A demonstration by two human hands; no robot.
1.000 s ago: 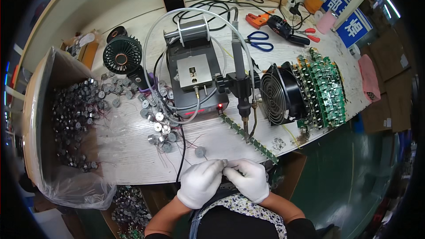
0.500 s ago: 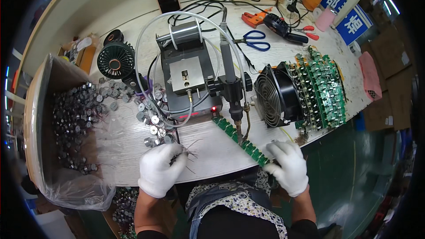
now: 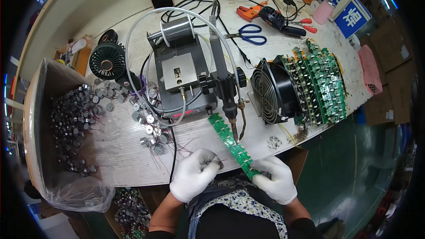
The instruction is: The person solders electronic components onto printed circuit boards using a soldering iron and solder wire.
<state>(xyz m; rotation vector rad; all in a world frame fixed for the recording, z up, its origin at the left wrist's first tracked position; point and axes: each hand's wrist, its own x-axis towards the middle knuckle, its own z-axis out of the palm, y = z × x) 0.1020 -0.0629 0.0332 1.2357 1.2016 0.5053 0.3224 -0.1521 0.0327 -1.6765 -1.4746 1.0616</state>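
My right hand (image 3: pixel 275 179), in a white glove, pinches the near end of a long green circuit board strip (image 3: pixel 226 136). This strip slants away to the far left, passing under the tip of a stand-mounted soldering iron (image 3: pixel 230 110); whether the tip touches it, I cannot tell. Left of the strip, my gloved left hand (image 3: pixel 195 176) is closed round a small grey motor (image 3: pixel 220 164), mostly hidden by the fingers, with thin wires reaching toward the board. Behind the hands stands the soldering machine (image 3: pixel 186 95) with a solder spool (image 3: pixel 177 31) on top.
Loose small motors (image 3: pixel 152 130) lie left of the machine, and many more fill a plastic-lined box (image 3: pixel 42 119). A black fan (image 3: pixel 276 90) stands right, before stacked green boards (image 3: pixel 325 84). Blue scissors (image 3: pixel 252 34), a handheld fan (image 3: pixel 110 61) and cables are farther back.
My left hand has moved right, toward the strip, with the wires. My right hand now grips the strip's end, which has shifted left and nearer me. The whole view has shifted slightly.
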